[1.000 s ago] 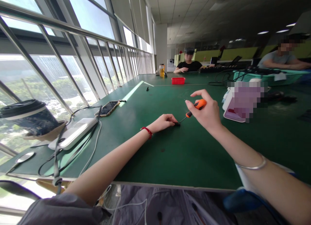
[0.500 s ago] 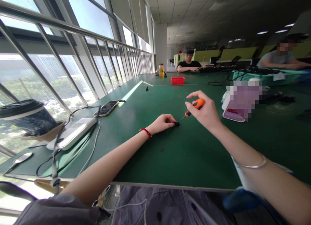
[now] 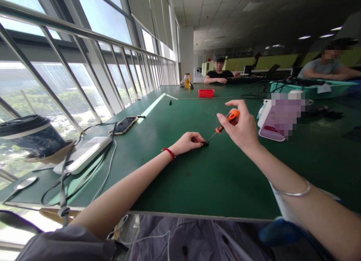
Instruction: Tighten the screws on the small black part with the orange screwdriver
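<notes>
Left hand (image 3: 192,142) is pinching black part (image 3: 206,144), lying nearer | right hand (image 3: 244,124) is holding screwdriver (image 3: 232,116) | screwdriver is slanting down-left toward black part

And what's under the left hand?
The end of a black piece sticks out past the left hand, by the tip of the screwdriver. The hand hides the rest.

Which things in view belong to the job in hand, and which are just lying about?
In the job:
orange-and-black screwdriver, in the right hand
small black part, at the left hand's fingertips

Apparently just lying about:
smartphone
lidded paper cup
jar with yellow contents
red tray
teal basket
</notes>
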Demonstrator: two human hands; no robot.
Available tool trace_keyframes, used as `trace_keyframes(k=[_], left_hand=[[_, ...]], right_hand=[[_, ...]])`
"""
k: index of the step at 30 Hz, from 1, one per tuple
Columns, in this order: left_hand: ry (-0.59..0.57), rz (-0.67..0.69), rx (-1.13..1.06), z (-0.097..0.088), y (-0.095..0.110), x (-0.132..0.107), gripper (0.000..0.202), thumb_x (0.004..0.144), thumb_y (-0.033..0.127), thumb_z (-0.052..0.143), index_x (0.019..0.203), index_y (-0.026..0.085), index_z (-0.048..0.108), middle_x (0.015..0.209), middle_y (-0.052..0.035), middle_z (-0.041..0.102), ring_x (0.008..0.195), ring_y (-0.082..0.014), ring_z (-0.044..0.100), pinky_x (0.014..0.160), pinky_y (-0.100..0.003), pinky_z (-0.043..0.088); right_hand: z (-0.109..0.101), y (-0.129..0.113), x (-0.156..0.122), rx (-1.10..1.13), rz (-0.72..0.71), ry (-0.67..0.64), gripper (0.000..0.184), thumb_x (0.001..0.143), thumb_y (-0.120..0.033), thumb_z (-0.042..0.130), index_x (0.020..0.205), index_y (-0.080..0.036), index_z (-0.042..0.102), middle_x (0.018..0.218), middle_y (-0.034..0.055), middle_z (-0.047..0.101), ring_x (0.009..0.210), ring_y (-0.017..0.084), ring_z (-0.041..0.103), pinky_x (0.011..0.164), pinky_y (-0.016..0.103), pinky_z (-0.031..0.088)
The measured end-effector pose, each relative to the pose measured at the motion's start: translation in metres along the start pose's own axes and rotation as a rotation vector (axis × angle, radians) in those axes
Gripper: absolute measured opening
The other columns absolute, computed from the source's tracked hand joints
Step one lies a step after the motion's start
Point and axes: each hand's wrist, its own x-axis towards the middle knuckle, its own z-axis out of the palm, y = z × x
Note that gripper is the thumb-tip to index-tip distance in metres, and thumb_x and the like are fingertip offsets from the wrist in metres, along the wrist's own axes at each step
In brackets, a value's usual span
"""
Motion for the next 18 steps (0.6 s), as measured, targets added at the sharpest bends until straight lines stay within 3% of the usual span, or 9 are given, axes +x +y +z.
trace_keyframes(k=[6,8,10,13,18], left_hand=[[-0.010,0.010,0.018,-0.0010,-0.0010,0.0003,0.011,0.074,0.015,0.066,0.083,0.009,0.066,0.081,-0.0054,0.071,0.069,-0.0100,0.062,0.069,-0.021,0.050],[-0.005,0.008,0.019,-0.0009,-0.0011,0.0003,0.011,0.074,0.015,0.065,0.083,0.009,0.066,0.080,-0.0050,0.071,0.068,-0.0098,0.062,0.068,-0.021,0.050],[0.002,0.005,0.019,-0.0006,-0.0010,0.0002,0.010,0.074,0.014,0.065,0.083,0.009,0.066,0.078,-0.0046,0.070,0.066,-0.0094,0.061,0.066,-0.020,0.049],[0.003,0.010,0.021,-0.0005,-0.0009,0.0001,0.010,0.074,0.014,0.065,0.082,0.009,0.066,0.076,-0.0039,0.070,0.066,-0.0091,0.060,0.065,-0.020,0.049],[-0.009,0.022,0.023,-0.0014,-0.0022,0.0004,0.011,0.074,0.015,0.065,0.083,0.009,0.066,0.078,-0.0043,0.070,0.067,-0.0093,0.060,0.066,-0.020,0.049]], right_hand=[[-0.0008,0.0016,0.0017,0.027,-0.041,-0.036,0.025,0.082,-0.046,0.051,0.080,-0.022,0.056,0.060,-0.0017,0.052,0.053,0.014,0.048,0.053,0.026,0.034],[0.0004,0.0037,0.0014,0.063,-0.051,-0.054,0.019,0.079,-0.039,0.053,0.088,-0.023,0.055,0.062,-0.0025,0.052,0.054,0.014,0.049,0.054,0.026,0.036],[0.0012,0.0045,0.0008,0.094,-0.052,-0.068,0.027,0.076,-0.034,0.055,0.100,-0.023,0.052,0.064,-0.0036,0.053,0.054,0.014,0.050,0.053,0.026,0.036],[0.0011,0.0021,-0.0001,0.074,-0.031,-0.056,0.037,0.073,-0.040,0.058,0.105,-0.023,0.050,0.064,-0.0042,0.053,0.053,0.015,0.050,0.053,0.027,0.036],[0.0001,-0.0031,-0.0012,0.022,-0.022,-0.044,0.028,0.075,-0.050,0.057,0.083,-0.022,0.057,0.057,-0.0033,0.049,0.052,0.014,0.047,0.056,0.027,0.036]])
